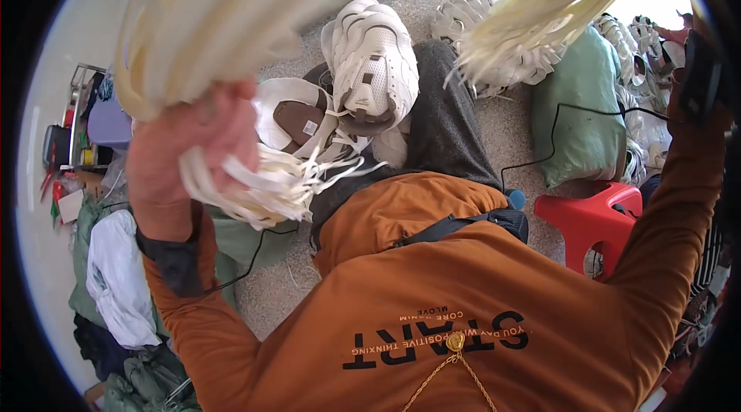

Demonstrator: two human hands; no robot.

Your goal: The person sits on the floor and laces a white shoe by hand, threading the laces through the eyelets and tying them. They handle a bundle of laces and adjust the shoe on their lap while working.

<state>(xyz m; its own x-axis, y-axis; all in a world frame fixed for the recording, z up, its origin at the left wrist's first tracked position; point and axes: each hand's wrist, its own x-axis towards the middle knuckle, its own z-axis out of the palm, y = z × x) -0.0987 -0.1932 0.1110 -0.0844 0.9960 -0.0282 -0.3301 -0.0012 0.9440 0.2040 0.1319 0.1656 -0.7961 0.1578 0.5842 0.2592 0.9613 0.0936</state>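
My left hand is closed round a thick bundle of off-white shoelaces. Above the fist the bundle fans out, blurred by motion; its loose ends hang below, over my lap. At the upper right, the far part of the laces stretches across to the top edge. My right arm is raised along the right side, with a black band at the wrist; the hand is lost beyond the rim. White sneakers lie stacked by my knees, and one shoe shows its brown insole.
A stuffed green sack and a red plastic stool stand at my right. More white shoes lie beyond my knee. White cloth and green sacks are piled at left. Black cables run from both wrists.
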